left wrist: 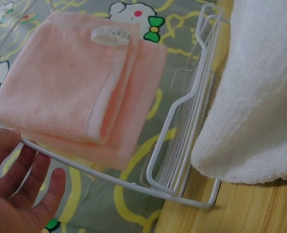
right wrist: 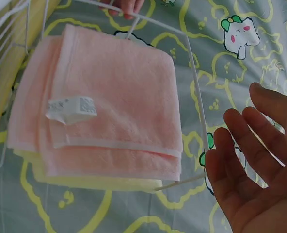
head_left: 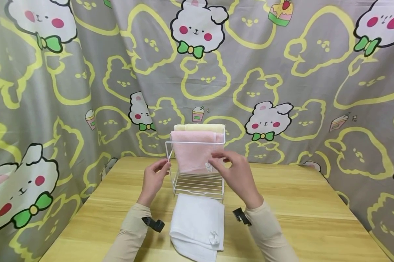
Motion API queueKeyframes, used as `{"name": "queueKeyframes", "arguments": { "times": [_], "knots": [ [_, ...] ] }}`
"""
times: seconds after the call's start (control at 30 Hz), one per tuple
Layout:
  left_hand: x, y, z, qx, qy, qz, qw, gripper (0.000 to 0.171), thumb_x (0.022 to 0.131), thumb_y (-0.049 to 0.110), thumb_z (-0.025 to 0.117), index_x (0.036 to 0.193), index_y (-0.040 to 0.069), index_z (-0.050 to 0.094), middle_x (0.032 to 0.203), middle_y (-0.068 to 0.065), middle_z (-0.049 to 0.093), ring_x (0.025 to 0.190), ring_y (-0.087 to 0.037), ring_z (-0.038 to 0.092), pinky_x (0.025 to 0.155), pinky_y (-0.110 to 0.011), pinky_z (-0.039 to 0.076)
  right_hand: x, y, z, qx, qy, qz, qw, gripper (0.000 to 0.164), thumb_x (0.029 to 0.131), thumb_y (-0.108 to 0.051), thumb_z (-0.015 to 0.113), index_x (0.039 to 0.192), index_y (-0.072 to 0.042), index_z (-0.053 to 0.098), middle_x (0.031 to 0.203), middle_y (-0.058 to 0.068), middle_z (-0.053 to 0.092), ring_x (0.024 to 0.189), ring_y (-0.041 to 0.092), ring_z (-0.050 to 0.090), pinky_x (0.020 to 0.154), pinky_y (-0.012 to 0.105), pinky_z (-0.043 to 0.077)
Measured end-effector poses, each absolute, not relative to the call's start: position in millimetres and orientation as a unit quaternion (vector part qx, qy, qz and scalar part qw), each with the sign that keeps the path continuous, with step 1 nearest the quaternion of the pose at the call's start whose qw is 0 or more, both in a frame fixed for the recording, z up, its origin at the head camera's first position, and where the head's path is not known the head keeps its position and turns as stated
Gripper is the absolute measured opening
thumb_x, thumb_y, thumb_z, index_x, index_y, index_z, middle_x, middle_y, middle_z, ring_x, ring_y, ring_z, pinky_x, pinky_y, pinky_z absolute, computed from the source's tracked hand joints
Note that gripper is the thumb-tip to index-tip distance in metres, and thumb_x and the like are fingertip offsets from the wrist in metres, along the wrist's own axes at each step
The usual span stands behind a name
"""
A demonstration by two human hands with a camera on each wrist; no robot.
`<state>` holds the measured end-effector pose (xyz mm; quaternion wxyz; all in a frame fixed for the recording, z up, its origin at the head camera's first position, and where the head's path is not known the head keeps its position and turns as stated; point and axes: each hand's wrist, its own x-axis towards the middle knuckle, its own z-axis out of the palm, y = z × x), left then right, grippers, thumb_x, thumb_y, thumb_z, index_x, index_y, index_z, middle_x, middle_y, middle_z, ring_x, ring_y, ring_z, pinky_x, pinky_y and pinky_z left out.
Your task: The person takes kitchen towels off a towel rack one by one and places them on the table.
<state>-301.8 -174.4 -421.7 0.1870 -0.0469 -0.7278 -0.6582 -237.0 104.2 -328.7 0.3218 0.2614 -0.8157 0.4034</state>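
A white wire rack [head_left: 173,178] stands upright on the table. Over its upper bars hang a folded pink towel [head_left: 192,149] and, behind it, a yellow towel [head_left: 200,127]. My left hand [head_left: 153,180] pinches the rack's left side wire between thumb and fingers, as the left wrist view shows up close. In the right wrist view my right hand [right wrist: 260,155] holds nothing, its fingers loosely bent beside the rack. From the head view that hand [head_left: 236,174] overlaps the pink towel's right side, near its white label [head_left: 209,167]. A folded white towel [head_left: 197,222] lies in front of the rack.
The wooden table [head_left: 302,207] extends to both sides of the rack. A grey curtain [head_left: 243,54] with cartoon rabbits hangs behind the table and along its sides. The rack's lower wire shelf [head_left: 198,183] sits low, just behind the white towel.
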Motion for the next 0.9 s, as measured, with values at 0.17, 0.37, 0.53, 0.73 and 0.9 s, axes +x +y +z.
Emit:
{"name": "queueKeyframes", "arguments": {
  "times": [0.17,0.37,0.53,0.73,0.9],
  "knots": [
    [-303.1,-174.9,-422.0,-0.047,-0.726,-0.661,0.183,0.023,0.097,0.011,0.071,0.116,-0.002,0.073,0.108,-0.023,0.071,0.089,-0.010,0.066,0.085,-0.036,0.065,-247.6,110.3,-311.5,0.273,-0.807,0.391,0.348,0.023,0.090,-0.020,0.081,0.108,-0.007,0.078,0.101,0.005,0.078,0.093,0.022,0.071,0.082,0.038,0.062],
    [-303.8,-174.9,-422.7,-0.046,-0.725,-0.662,0.185,0.024,0.097,0.011,0.072,0.116,-0.003,0.073,0.107,-0.023,0.071,0.087,-0.010,0.066,0.086,-0.038,0.065,-265.9,114.6,-293.7,0.289,-0.799,0.397,0.346,0.024,0.090,-0.017,0.081,0.110,-0.004,0.077,0.104,0.009,0.078,0.095,0.024,0.072,0.084,0.043,0.063],
    [-302.6,-173.5,-422.1,-0.046,-0.726,-0.661,0.185,0.023,0.096,0.009,0.072,0.116,-0.003,0.073,0.106,-0.023,0.071,0.089,-0.014,0.066,0.083,-0.034,0.065,-281.2,114.4,-284.5,0.290,-0.812,0.395,0.316,0.026,0.092,-0.020,0.079,0.113,-0.005,0.075,0.108,0.008,0.077,0.098,0.023,0.070,0.087,0.042,0.062],
    [-300.5,-173.3,-421.7,-0.045,-0.728,-0.660,0.181,0.024,0.096,0.010,0.072,0.117,-0.003,0.072,0.109,-0.024,0.070,0.091,-0.016,0.066,0.079,-0.025,0.064,-300.4,109.4,-278.3,0.288,-0.831,0.376,0.291,0.027,0.092,-0.023,0.078,0.115,-0.009,0.075,0.112,0.005,0.075,0.102,0.021,0.068,0.092,0.040,0.060],
    [-301.6,-174.5,-422.3,-0.044,-0.729,-0.658,0.183,0.023,0.097,0.011,0.071,0.116,-0.002,0.073,0.108,-0.023,0.071,0.088,-0.009,0.065,0.086,-0.038,0.065,-316.7,102.6,-274.3,0.308,-0.836,0.349,0.290,0.026,0.092,-0.020,0.079,0.114,-0.008,0.075,0.113,0.006,0.075,0.102,0.023,0.069,0.093,0.044,0.060]
  ]
}}
